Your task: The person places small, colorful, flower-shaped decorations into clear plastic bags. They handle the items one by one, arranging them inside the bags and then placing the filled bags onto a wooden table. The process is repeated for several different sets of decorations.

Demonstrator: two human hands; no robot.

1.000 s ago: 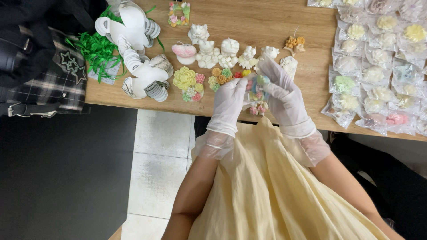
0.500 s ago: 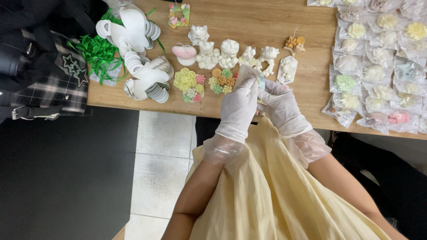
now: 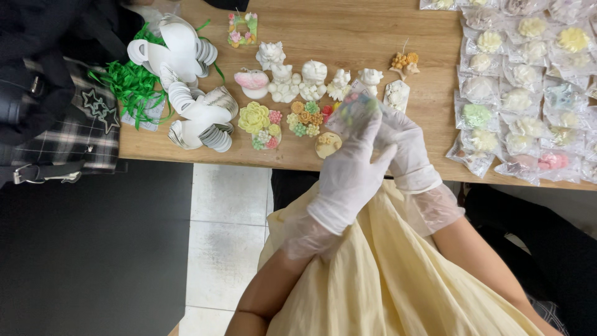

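The long wooden desk [image 3: 385, 25] carries small moulded flower pieces. Above its near edge, the gloved left hand [image 3: 351, 168] and right hand [image 3: 407, 152] together pinch a small clear plastic bag [image 3: 354, 111] of coloured pieces.

A small clear plastic bag [image 3: 353, 111] with multicoloured little flowers inside is pinched between both gloved hands, tilted, its upper corner sticking out above the left hand's [image 3: 352, 168] fingertips.
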